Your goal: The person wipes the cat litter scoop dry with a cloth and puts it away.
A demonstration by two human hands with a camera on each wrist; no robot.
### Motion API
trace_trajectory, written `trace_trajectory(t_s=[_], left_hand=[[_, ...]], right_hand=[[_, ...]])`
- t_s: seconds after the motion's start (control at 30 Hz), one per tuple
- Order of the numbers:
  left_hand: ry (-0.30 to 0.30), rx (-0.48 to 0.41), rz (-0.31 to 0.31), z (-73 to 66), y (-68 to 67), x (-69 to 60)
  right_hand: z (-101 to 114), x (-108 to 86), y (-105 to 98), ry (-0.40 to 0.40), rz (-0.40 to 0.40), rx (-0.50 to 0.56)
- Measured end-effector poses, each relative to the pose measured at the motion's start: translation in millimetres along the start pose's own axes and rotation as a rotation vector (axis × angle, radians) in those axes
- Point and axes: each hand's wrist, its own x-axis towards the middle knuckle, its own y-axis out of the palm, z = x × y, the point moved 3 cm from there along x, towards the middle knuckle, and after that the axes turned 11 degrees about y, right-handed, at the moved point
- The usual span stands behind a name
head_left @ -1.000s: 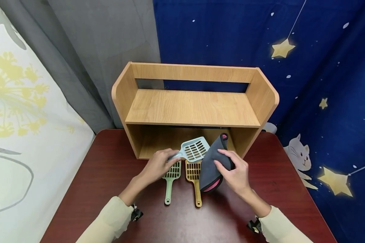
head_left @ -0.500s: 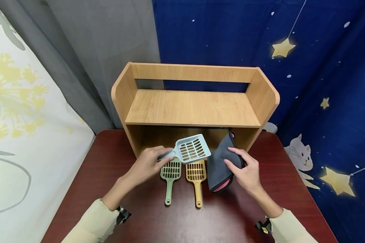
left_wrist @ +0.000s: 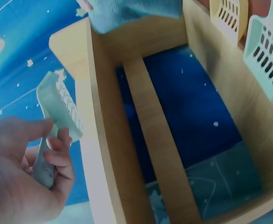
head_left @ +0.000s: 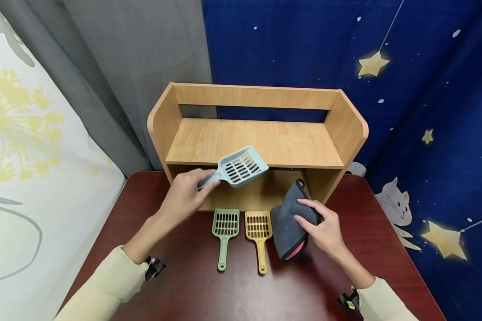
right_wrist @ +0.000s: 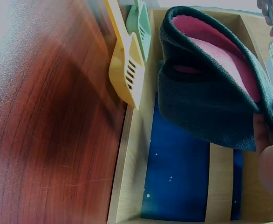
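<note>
While two scoops (head_left: 226, 234) lie set down, the left hand (head_left: 186, 191) grips an unplaced blue scoop (head_left: 234, 170), the right hand (head_left: 324, 226) pinching cloth (head_left: 288, 223).

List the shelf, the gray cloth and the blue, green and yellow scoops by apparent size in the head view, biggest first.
1. Shelf
2. Gray cloth
3. Blue scoop, green scoop, yellow scoop, unranked: green and yellow look alike; blue is raised, perhaps nearer the camera.
</note>
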Motion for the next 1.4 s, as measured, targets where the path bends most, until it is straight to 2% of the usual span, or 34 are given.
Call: trace_trajectory(t_s=[0.17, 0.33, 0.47, 0.57, 0.73, 1.0, 1.4], left_hand=[[-0.131, 0.055, -0.008, 16.3, -8.9, 11.8], [-0.211, 0.117, -0.001, 32.4, -15.4, 26.8], [-0.247, 0.159, -0.006, 44.7, -17.2, 36.2], [-0.267, 0.191, -0.013, 53.1, -17.9, 41.2], [-0.310, 0.230, -0.017, 65.9, -17.8, 49.2], [-0.376, 0.238, 0.033, 80.1, -10.9, 64.9], [-0.475, 0.301, 0.056, 96.6, -10.0, 81.6]], right_hand=[[-1.8, -0.1, 0.0, 0.018, 0.007, -0.010], [11.6, -1.1, 1.5, 0.020, 0.014, 0.007], [25.5, -3.5, 3.6, -0.002, 0.005, 0.007], [26.4, -4.3, 4.7, 0.004, -0.003, 0.010], [23.7, -5.4, 6.0, 0.042, 0.000, 0.013], [15.5, -6.3, 7.4, 0.086, 0.007, 0.011], [12.0, -5.7, 9.1, 0.118, 0.023, 0.026]])
